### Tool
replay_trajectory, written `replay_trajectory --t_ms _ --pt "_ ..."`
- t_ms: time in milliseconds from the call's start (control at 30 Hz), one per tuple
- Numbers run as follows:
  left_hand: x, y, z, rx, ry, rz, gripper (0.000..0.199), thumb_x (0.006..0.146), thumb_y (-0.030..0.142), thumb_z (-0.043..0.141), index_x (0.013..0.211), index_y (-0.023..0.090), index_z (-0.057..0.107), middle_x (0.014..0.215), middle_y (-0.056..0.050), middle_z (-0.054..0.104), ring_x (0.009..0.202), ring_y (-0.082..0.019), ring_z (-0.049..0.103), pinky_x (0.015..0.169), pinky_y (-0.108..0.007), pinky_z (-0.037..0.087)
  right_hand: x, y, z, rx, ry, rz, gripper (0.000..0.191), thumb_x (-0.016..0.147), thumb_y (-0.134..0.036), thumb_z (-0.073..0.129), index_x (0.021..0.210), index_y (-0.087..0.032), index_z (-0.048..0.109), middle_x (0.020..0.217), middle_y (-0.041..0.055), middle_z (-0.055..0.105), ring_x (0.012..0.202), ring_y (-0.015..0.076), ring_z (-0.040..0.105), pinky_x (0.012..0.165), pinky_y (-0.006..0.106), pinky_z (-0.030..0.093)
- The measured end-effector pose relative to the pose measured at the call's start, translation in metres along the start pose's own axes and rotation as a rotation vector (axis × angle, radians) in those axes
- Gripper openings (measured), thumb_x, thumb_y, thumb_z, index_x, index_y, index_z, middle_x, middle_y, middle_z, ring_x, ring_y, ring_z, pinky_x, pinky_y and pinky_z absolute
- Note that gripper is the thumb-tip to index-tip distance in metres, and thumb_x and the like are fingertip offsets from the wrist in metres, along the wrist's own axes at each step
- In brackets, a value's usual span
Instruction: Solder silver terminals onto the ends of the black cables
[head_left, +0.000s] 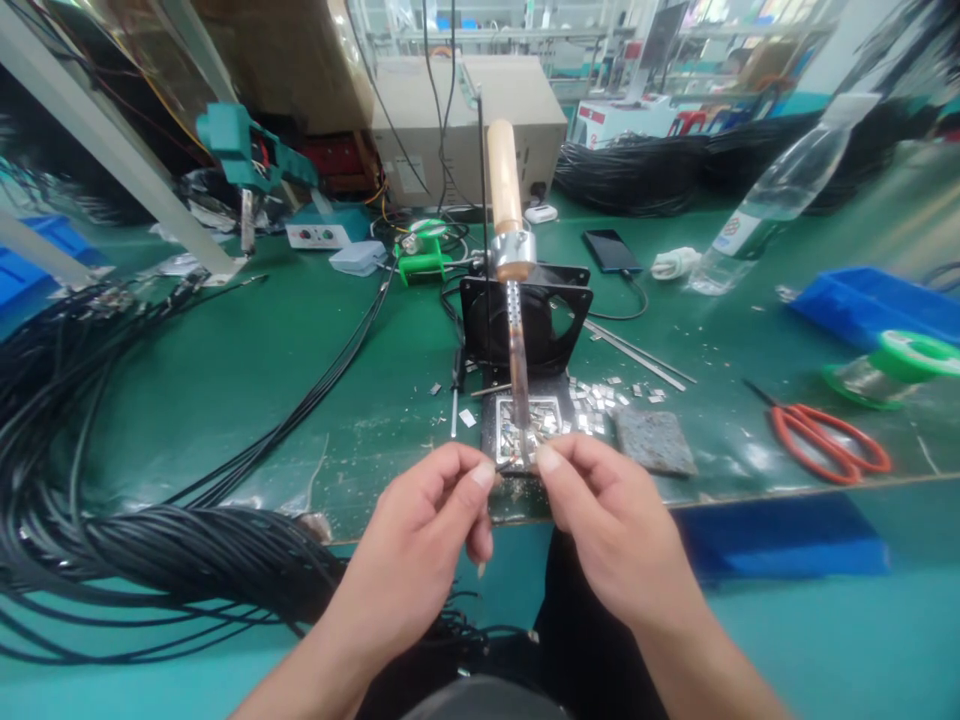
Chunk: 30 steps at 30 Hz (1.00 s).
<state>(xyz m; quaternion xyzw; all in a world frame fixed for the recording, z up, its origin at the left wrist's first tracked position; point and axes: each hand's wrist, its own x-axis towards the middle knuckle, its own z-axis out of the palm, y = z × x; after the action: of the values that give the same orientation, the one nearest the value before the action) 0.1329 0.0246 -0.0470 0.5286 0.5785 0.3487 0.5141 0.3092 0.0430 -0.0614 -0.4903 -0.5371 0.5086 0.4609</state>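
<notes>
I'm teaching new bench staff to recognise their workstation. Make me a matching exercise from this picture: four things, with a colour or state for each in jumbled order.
Things:
1. Soldering iron
2. Scissors
3. Phone
4. Flat block

Descriptions:
A. Dark screen facing up
B. Grey, on the bench left of the scissors
C. Wooden handle, tip pointing down
D. Orange handles

Pairs: 1-C, 2-D, 3-A, 4-B

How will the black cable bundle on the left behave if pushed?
The black cable bundle will probably flop, since it curves in loose loops. It's likely heavy, being thick and densely packed. A push might drag it off the green bench, as part appears to overhang the front edge.
</notes>
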Motion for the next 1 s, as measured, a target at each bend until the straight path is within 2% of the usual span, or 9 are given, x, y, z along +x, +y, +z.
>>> replay_trajectory --t_ms 367,533,700,833,900,1000 --pt "0.002 0.001 0.001 0.004 0.000 0.008 0.033 0.107 0.046 0.052 0.085 0.024 0.062 0.062 0.006 0.065 0.061 -0.014 0.058 0.067 -0.029 0.044 0.000 0.000 -0.001 0.000 -0.001 0.025 0.033 0.102 -0.042 0.059 0.078 -0.020 0.061 0.058 -0.0075 0.043 0.053 0.0105 0.036 0.048 0.024 0.032" --pt "0.001 0.002 0.000 0.019 -0.003 -0.022 0.033 0.107 0.046 0.050 0.085 0.023 0.062 0.062 0.006 0.065 0.062 -0.014 0.058 0.068 -0.029 0.043 -0.010 -0.001 -0.010 -0.113 0.032 0.025 0.032 0.103 -0.046 0.058 0.085 -0.022 0.065 0.064 -0.0050 0.048 0.057 0.0125 0.043 0.052 0.025 0.038" --pt "0.000 0.002 -0.001 0.041 0.005 -0.032 0.034 0.107 0.047 0.050 0.085 0.024 0.061 0.062 0.005 0.066 0.062 -0.016 0.059 0.069 -0.030 0.044 -0.020 0.007 -0.020 -0.213 0.100 -0.054 0.028 0.106 -0.045 0.053 0.109 -0.024 0.071 0.073 -0.0010 0.059 0.067 0.0165 0.059 0.059 0.028 0.048" --pt "0.000 0.003 0.000 0.037 0.009 -0.035 0.034 0.107 0.046 0.049 0.084 0.024 0.061 0.061 0.005 0.065 0.062 -0.015 0.058 0.068 -0.030 0.043 -0.022 0.014 -0.023 -0.322 0.167 -0.218 0.021 0.104 -0.038 0.060 0.111 -0.028 0.078 0.083 0.0011 0.070 0.080 0.0183 0.070 0.072 0.030 0.057" --pt "0.000 0.004 0.002 0.037 0.015 -0.044 0.034 0.106 0.046 0.050 0.084 0.024 0.060 0.061 0.006 0.064 0.061 -0.015 0.058 0.067 -0.029 0.043 -0.023 0.017 -0.023 -0.373 0.155 -0.280 0.023 0.106 -0.034 0.058 0.120 -0.030 0.076 0.091 0.0011 0.074 0.086 0.0178 0.072 0.078 0.030 0.058" --pt "0.000 0.005 0.004 0.046 0.033 -0.045 0.033 0.106 0.046 0.050 0.083 0.024 0.060 0.060 0.006 0.064 0.060 -0.015 0.057 0.066 -0.029 0.043 -0.025 0.019 -0.020 -0.390 0.131 -0.297 0.028 0.109 -0.032 0.050 0.132 -0.030 0.067 0.088 -0.0014 0.075 0.078 0.0147 0.072 0.075 0.028 0.059"
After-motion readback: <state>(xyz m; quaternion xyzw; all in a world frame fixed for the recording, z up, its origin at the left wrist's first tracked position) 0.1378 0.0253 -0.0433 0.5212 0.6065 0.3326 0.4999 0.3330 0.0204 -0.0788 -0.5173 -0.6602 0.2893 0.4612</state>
